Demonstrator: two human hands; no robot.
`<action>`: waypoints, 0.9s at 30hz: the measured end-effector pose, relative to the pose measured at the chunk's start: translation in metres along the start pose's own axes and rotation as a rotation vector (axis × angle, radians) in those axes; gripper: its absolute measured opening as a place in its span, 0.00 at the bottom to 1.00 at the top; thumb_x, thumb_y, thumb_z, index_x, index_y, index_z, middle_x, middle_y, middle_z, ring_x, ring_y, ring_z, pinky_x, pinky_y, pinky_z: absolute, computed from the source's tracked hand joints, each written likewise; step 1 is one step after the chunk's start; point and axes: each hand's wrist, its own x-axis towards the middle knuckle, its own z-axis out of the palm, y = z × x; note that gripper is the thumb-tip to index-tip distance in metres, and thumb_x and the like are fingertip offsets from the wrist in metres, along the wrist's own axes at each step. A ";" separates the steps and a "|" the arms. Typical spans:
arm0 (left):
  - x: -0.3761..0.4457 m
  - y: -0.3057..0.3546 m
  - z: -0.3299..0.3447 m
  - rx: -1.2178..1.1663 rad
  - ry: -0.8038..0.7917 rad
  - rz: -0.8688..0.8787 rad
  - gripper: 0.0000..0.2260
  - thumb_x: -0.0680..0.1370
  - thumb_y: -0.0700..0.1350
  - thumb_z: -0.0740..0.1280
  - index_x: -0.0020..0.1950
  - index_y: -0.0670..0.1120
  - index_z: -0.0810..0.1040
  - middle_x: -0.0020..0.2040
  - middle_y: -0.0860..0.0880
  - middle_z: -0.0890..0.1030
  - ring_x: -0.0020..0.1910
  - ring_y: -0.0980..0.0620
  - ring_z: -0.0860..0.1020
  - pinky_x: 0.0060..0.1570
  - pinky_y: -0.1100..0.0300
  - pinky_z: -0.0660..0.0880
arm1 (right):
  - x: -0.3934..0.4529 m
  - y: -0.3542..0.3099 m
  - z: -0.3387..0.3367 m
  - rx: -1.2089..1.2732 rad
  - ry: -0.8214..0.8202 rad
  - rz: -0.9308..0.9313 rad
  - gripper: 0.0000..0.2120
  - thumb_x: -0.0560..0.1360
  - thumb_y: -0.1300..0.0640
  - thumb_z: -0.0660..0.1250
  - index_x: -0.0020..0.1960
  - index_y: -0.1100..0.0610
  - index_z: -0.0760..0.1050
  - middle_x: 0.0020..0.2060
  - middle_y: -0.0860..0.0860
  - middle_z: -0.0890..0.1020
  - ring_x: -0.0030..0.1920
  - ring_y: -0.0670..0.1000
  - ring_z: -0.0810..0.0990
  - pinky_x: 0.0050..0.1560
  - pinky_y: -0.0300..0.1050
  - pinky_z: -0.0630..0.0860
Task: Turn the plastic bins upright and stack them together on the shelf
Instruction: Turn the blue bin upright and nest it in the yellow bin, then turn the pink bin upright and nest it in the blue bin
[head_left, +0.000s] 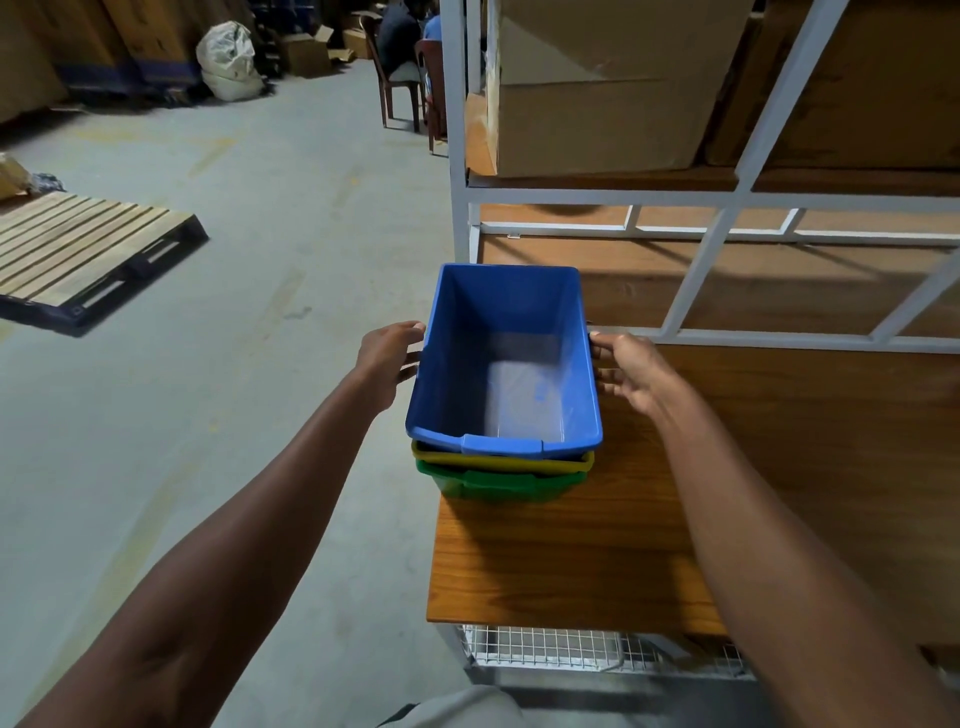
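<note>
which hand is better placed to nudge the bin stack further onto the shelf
Left, probably. The left hand presses the blue bin on its aisle side, so pushing moves the stack inward over the shelf. The right hand is on the inner side.

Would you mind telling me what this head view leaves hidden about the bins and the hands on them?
- Yellow bin and green bin: only rims and a front strip show; the blue bin nested in them hides their insides.
- Left hand: fingertips hidden behind the blue wall, so its grip is unclear.
- Right hand: fingers touch the rim, palm side unseen.
</note>
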 end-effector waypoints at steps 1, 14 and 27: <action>-0.002 0.000 -0.001 0.019 0.025 0.020 0.13 0.83 0.43 0.66 0.66 0.45 0.82 0.61 0.47 0.83 0.58 0.44 0.82 0.52 0.54 0.79 | -0.001 0.001 -0.001 -0.011 0.010 -0.006 0.11 0.84 0.54 0.64 0.61 0.56 0.80 0.57 0.55 0.85 0.55 0.55 0.84 0.54 0.51 0.82; -0.078 0.013 0.027 0.226 0.084 0.452 0.13 0.82 0.51 0.68 0.64 0.52 0.84 0.61 0.53 0.85 0.58 0.51 0.82 0.57 0.52 0.82 | -0.060 0.036 -0.029 -0.101 0.236 -0.237 0.16 0.85 0.52 0.65 0.71 0.50 0.78 0.63 0.48 0.81 0.57 0.50 0.81 0.50 0.45 0.81; -0.209 -0.061 0.155 0.191 -0.615 0.230 0.10 0.85 0.45 0.65 0.62 0.46 0.83 0.50 0.47 0.84 0.46 0.50 0.80 0.49 0.54 0.76 | -0.187 0.150 -0.128 0.097 0.416 -0.210 0.09 0.83 0.52 0.67 0.61 0.48 0.84 0.54 0.47 0.87 0.47 0.48 0.85 0.40 0.39 0.79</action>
